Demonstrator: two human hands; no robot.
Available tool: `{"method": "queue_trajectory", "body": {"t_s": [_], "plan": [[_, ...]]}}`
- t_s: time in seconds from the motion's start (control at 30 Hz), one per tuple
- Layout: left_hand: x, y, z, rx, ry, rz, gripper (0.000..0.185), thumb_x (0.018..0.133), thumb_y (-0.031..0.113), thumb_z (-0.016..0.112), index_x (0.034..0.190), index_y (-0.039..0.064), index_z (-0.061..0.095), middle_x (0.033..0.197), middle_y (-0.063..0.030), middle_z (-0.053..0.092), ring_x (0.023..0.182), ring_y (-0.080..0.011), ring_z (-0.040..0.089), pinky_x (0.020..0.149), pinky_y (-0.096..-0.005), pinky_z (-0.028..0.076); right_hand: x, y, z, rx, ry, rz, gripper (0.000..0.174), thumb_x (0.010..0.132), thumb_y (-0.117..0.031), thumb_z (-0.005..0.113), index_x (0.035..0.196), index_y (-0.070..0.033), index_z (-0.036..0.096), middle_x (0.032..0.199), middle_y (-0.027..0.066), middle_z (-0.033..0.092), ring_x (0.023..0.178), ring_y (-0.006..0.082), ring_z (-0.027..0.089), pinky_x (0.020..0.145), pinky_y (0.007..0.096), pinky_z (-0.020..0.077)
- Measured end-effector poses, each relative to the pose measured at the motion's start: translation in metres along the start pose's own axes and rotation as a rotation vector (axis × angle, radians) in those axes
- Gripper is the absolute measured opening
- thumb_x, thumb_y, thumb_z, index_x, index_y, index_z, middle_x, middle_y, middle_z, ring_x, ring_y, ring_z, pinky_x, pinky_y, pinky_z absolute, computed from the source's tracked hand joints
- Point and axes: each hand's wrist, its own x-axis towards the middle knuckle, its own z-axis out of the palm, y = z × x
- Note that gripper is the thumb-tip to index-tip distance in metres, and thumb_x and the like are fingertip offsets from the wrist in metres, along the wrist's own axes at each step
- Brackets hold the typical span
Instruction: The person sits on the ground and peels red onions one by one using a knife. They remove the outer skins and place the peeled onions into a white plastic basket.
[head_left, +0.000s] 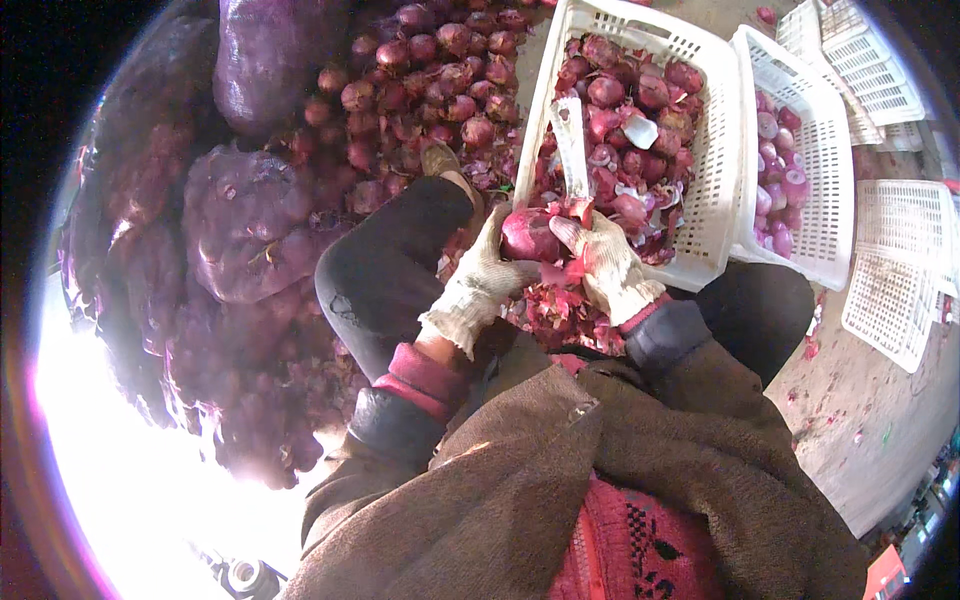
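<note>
My left hand (480, 274), in a cream knitted work glove, is wrapped around a red onion (529, 234) with dry skin. My right hand (611, 262), gloved the same way, meets the onion with its thumb on the right side. A long, pale, stained knife-like tool (571, 146) points up from between the right thumb and forefinger; its lower end is partly hidden by red skin. Loose red onion skin (571, 271) hangs below the right thumb. Just beyond the hands stands a white plastic crate (709, 187) of unpeeled red onions (606, 91), skins and a white scrap (640, 131).
A second white crate (821, 202) holds peeled purple onions (772, 161). More white crates (874, 60) stand at the right, by another crate (896, 277). At the left lie purple mesh sacks (247, 225) and a heap of onions (454, 79). Skins (559, 315) lie between my legs.
</note>
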Motion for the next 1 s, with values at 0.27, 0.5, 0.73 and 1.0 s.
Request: {"method": "queue_trajectory", "body": {"t_s": [0.27, 0.5, 0.73, 1.0], "plan": [[0.01, -0.016, 0.004, 0.534, 0.164, -0.013, 0.085, 0.061, 0.023, 0.083, 0.134, 0.008, 0.041, 0.124, -0.017, 0.056, 0.113, -0.0297, 0.056, 0.094, -0.035, 0.045, 0.039, 0.052, -0.032, -0.131, 0.024, 0.014, 0.019, 0.086, -0.011, 0.06, 0.103, -0.003, 0.059, 0.083, 0.0, 0.056, 0.069, 0.0087, 0.051, 0.06, 0.0228, 0.0421], [0.031, -0.024, 0.007, 0.55, 0.159, -0.077, 0.096, 0.058, 0.035, 0.082, 0.137, 0.005, 0.037, 0.128, -0.0205, 0.051, 0.119, -0.0312, 0.05, 0.098, -0.0366, 0.042, 0.015, 0.022, -0.039, -0.976, 0.234, -0.289, 0.023, 0.08, -0.025, 0.062, 0.093, -0.005, 0.059, 0.081, 0.0217, 0.062, 0.085, 0.0397, 0.06, 0.071, 0.0443, 0.0475], [0.053, -0.043, 0.013, 0.6, 0.213, 0.039, 0.08, 0.056, 0.027, 0.083, 0.124, 0.003, 0.049, 0.116, -0.0167, 0.058, 0.107, -0.0275, 0.058, 0.091, -0.034, 0.046, -0.006, 0.025, -0.043, -1.272, 0.108, -0.129, 0.02, 0.079, -0.019, 0.06, 0.093, -0.005, 0.059, 0.082, 0.0193, 0.063, 0.082, 0.0379, 0.061, 0.069, 0.0438, 0.0476], [0.034, -0.039, 0.008, 0.506, 0.296, 0.04, 0.085, 0.054, 0.036, 0.082, 0.126, 0.006, 0.048, 0.118, -0.0178, 0.055, 0.11, -0.0317, 0.056, 0.093, -0.0377, 0.045, 0.008, 0.03, -0.023, -1.273, -0.118, -0.166, 0.017, 0.087, -0.015, 0.049, 0.098, -0.007, 0.059, 0.087, 0.0178, 0.065, 0.084, 0.0367, 0.063, 0.07, 0.0428, 0.0497]]}}
